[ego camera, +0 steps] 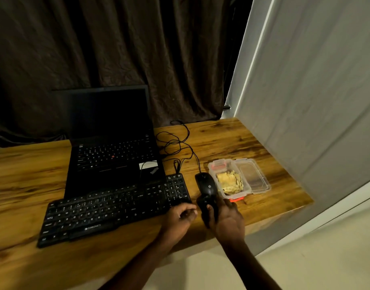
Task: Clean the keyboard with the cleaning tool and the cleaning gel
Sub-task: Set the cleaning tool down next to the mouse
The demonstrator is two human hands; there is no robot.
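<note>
A black external keyboard (pixel 108 208) lies on the wooden desk (pixel 23 185) in front of an open black laptop (pixel 115 147). My right hand (pixel 228 221) grips a black cleaning tool (pixel 207 210) just off the keyboard's right end, below the mouse. My left hand (pixel 179 216) sits beside the tool at the keyboard's lower right corner, fingers curled; whether it holds anything is unclear. Yellow cleaning gel (pixel 230 182) lies in an open clear plastic container (pixel 245 190) right of the mouse.
A black wired mouse (pixel 205 183) sits between keyboard and container, its cable (pixel 179 143) looped behind. The container's clear lid (pixel 253 174) lies attached at its right. A USB plug (pixel 153 170) rests on the laptop. A wall (pixel 305 101) borders the desk's right edge.
</note>
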